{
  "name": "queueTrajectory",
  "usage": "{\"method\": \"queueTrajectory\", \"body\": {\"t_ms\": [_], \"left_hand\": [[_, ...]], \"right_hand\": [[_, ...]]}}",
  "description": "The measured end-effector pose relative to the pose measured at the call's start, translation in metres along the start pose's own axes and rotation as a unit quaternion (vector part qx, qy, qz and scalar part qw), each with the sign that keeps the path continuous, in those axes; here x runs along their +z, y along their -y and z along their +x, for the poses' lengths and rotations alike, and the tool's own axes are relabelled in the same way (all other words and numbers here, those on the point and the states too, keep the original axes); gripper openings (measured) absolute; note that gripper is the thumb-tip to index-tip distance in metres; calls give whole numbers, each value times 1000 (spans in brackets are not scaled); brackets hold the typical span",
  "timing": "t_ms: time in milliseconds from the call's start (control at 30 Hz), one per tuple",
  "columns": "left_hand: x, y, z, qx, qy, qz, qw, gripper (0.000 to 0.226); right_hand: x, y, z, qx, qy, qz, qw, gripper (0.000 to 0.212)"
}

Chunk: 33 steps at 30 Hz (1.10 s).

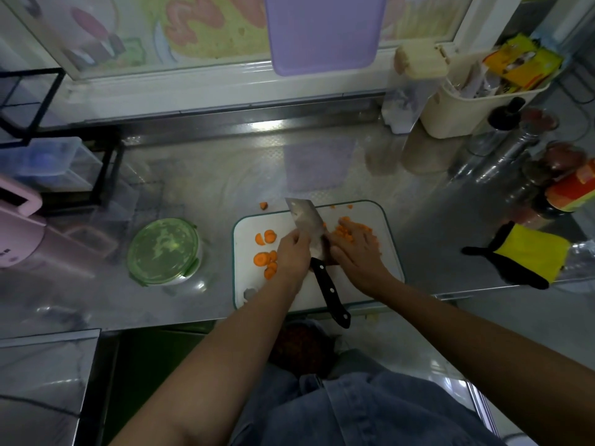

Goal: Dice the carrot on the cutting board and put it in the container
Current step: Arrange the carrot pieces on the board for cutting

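Note:
A white cutting board (248, 226) with a green rim lies on the steel counter. Round carrot slices (262, 259) sit on its left half. A pile of diced carrot (343, 233) lies on its right half. A cleaver (306, 220) stands across the board's middle, its black handle free and pointing toward me. My left hand (291, 252) grips the blade from the left. My right hand (357, 252) rests with straight fingers on the diced pile, against the blade's right side. A round container (164, 251) with a clipped green lid stands left of the board.
One stray carrot piece (264, 206) lies on the counter behind the board. A pink appliance (16, 233) is at far left, a yellow and black cloth (528, 252) and jars (566, 191) at right. A cream bin (467, 107) stands at the back right.

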<state>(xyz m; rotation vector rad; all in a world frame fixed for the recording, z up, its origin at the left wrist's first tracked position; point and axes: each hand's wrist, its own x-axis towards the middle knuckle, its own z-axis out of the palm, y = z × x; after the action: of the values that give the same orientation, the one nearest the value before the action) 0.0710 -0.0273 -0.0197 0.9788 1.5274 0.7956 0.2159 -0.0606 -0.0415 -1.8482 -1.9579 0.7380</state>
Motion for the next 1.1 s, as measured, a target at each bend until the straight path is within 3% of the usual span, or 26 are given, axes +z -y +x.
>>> {"method": "queueTrajectory", "body": {"t_ms": [167, 300, 367, 500, 600, 667, 733, 800, 933, 1033, 1100], "left_hand": [[-3, -1, -4, 5, 6, 12, 1000, 39], [-6, -1, -6, 9, 29, 15, 999, 36], [-8, -1, -8, 8, 30, 21, 999, 36], [-12, -1, -11, 6, 34, 23, 999, 35], [-16, 1, -11, 6, 27, 42, 999, 34], [-19, 1, -11, 14, 11, 74, 997, 26], [-22, 3, -8, 24, -6, 99, 995, 21], [-27, 3, -6, 13, -23, 107, 994, 22], [-36, 7, -4, 8, -22, 86, 996, 18], [-47, 7, -6, 8, 23, 17, 1000, 21], [-58, 11, -4, 22, 25, 61, 998, 28]], "right_hand": [[1, -1, 4, 33, -5, -7, 999, 84], [2, 7, 5, 1, 19, -16, 1000, 68], [4, 5, 7, 38, 8, -3, 999, 68], [8, 4, 7, 11, 6, -24, 1000, 66], [9, 6, 9, 47, -47, -24, 998, 56], [5, 15, 9, 15, -62, 27, 998, 58], [2, 29, 6, -21, 6, 107, 994, 49], [2, 38, 5, -35, 99, 110, 988, 46], [8, 44, 9, -8, 180, 88, 980, 68], [14, 53, 11, 18, 132, 98, 986, 51], [18, 57, 12, 23, 62, 89, 994, 32]]}}
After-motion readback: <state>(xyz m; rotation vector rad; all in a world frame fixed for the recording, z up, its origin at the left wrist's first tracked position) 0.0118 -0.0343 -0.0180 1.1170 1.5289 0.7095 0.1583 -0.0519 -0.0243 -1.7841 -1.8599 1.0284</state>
